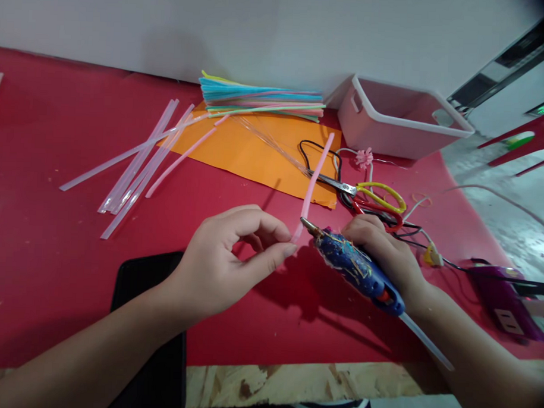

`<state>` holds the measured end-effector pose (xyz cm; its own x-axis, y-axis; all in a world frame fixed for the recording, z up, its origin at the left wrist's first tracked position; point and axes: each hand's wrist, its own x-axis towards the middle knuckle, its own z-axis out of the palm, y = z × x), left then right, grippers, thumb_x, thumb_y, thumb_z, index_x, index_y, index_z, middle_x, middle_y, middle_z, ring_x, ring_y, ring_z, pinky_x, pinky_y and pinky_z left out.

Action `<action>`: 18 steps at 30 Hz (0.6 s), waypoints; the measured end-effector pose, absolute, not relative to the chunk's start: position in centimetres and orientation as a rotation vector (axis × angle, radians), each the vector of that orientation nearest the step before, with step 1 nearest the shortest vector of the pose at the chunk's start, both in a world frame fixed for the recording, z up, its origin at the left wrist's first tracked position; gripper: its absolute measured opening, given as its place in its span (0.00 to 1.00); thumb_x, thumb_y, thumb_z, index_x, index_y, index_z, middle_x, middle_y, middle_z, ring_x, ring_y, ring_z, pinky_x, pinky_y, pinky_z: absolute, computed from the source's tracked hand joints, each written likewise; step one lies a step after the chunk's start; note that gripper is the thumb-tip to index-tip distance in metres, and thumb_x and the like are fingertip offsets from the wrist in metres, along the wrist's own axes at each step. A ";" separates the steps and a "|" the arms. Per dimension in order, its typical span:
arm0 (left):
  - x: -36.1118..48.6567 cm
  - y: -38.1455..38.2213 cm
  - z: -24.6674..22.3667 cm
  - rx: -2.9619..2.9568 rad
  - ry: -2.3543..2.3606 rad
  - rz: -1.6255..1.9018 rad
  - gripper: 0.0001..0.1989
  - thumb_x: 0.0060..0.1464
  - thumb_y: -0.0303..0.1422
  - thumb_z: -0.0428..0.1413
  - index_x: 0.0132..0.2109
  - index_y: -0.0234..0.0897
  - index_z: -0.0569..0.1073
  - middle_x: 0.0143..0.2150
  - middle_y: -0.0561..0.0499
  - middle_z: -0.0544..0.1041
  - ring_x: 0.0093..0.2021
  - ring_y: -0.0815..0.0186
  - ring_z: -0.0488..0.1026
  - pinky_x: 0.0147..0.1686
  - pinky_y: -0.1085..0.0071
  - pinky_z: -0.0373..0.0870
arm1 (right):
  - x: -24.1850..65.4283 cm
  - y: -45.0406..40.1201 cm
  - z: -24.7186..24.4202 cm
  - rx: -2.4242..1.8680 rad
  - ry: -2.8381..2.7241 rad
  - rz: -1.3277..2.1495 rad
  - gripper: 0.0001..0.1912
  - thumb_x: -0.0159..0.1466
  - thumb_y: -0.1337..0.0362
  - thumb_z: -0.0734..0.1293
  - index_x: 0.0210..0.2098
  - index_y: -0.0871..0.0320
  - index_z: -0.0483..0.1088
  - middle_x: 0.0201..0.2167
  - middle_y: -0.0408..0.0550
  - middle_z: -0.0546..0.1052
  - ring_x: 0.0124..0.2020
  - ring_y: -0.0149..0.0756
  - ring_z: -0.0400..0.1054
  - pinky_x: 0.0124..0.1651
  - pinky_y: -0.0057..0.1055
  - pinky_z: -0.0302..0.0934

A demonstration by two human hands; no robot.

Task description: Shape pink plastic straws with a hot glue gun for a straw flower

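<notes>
Between the thumb and fingers of my left hand (234, 256) is the lower end of a pink pipe cleaner (314, 180), which stands up and leans slightly right. My right hand (388, 253) is wrapped round a blue glue gun (352, 263) crusted with dried glue. Its metal nozzle is at the pipe cleaner, just above my left fingertips; whether they touch I cannot tell. A clear glue stick (428, 343) pokes out of the gun's back end. Past my right hand lie scissors (370, 195) with one yellow and one red handle.
Clear glue sticks (137, 163) and another pink pipe cleaner (179, 163) lie left on the red tabletop (52, 220). Behind are orange paper (256, 150), bundled pipe cleaners (262, 99) and a pink bin (390, 128). Cords run right to a purple power strip (496, 295). A black tablet-like object (149, 271) lies under my left arm.
</notes>
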<state>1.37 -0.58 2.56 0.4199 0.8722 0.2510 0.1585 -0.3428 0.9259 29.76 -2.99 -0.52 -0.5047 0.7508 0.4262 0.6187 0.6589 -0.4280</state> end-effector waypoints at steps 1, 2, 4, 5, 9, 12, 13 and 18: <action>1.4 -0.6 2.5 1.771 0.899 0.983 0.03 0.61 0.27 0.63 0.37 0.38 0.78 0.32 0.54 0.79 0.31 0.71 0.78 0.31 0.78 0.74 | 29.7 -3.0 -0.5 -1.054 -2.284 0.288 0.05 0.72 0.57 0.65 0.45 0.50 0.67 0.32 0.45 0.75 0.34 0.41 0.67 0.41 0.41 0.62; 1.4 -0.6 2.5 1.770 0.900 0.984 0.03 0.61 0.27 0.63 0.37 0.38 0.78 0.32 0.54 0.79 0.31 0.71 0.78 0.31 0.78 0.74 | 29.7 -3.0 -0.5 -1.050 -2.283 0.285 0.05 0.72 0.58 0.65 0.45 0.50 0.67 0.32 0.45 0.75 0.34 0.41 0.67 0.41 0.41 0.62; 1.4 -0.5 2.5 1.770 0.901 0.982 0.04 0.61 0.27 0.63 0.36 0.38 0.78 0.32 0.54 0.79 0.31 0.71 0.77 0.32 0.77 0.74 | 29.7 -2.9 -0.5 -1.049 -2.290 0.292 0.05 0.73 0.58 0.65 0.46 0.50 0.67 0.32 0.45 0.75 0.35 0.41 0.67 0.42 0.40 0.62; 1.4 -0.5 2.5 1.768 0.899 0.983 0.04 0.60 0.27 0.63 0.36 0.38 0.78 0.32 0.54 0.79 0.31 0.71 0.77 0.32 0.77 0.74 | 29.7 -2.9 -0.5 -1.052 -2.291 0.298 0.05 0.73 0.58 0.65 0.46 0.51 0.67 0.32 0.45 0.75 0.35 0.41 0.67 0.42 0.40 0.62; 1.4 -0.6 2.5 1.740 0.904 0.957 0.03 0.61 0.28 0.62 0.37 0.38 0.77 0.32 0.54 0.79 0.31 0.71 0.77 0.31 0.78 0.74 | 29.8 -3.0 -0.6 -1.051 -2.282 0.296 0.04 0.72 0.60 0.65 0.46 0.51 0.67 0.32 0.45 0.74 0.35 0.40 0.67 0.43 0.40 0.61; 1.4 -0.5 2.2 1.691 0.930 0.930 0.03 0.62 0.28 0.61 0.38 0.38 0.76 0.33 0.54 0.80 0.30 0.72 0.77 0.32 0.79 0.74 | 29.8 -3.1 -0.6 -1.058 -2.268 0.291 0.04 0.72 0.63 0.65 0.46 0.52 0.67 0.33 0.45 0.75 0.35 0.39 0.67 0.43 0.40 0.61; 1.4 -0.5 2.1 1.675 0.942 0.930 0.02 0.62 0.29 0.62 0.39 0.38 0.76 0.33 0.54 0.80 0.31 0.72 0.77 0.32 0.79 0.74 | 29.7 -3.1 -0.6 -1.058 -2.257 0.293 0.04 0.71 0.64 0.65 0.46 0.52 0.67 0.33 0.45 0.75 0.34 0.39 0.67 0.43 0.40 0.61; 1.4 -0.3 2.1 1.652 0.972 0.932 0.02 0.63 0.31 0.61 0.41 0.38 0.77 0.36 0.51 0.81 0.34 0.68 0.78 0.35 0.75 0.75 | 29.3 -3.2 -0.2 -1.018 -2.238 0.326 0.02 0.70 0.63 0.66 0.42 0.52 0.68 0.30 0.44 0.73 0.32 0.39 0.66 0.41 0.40 0.59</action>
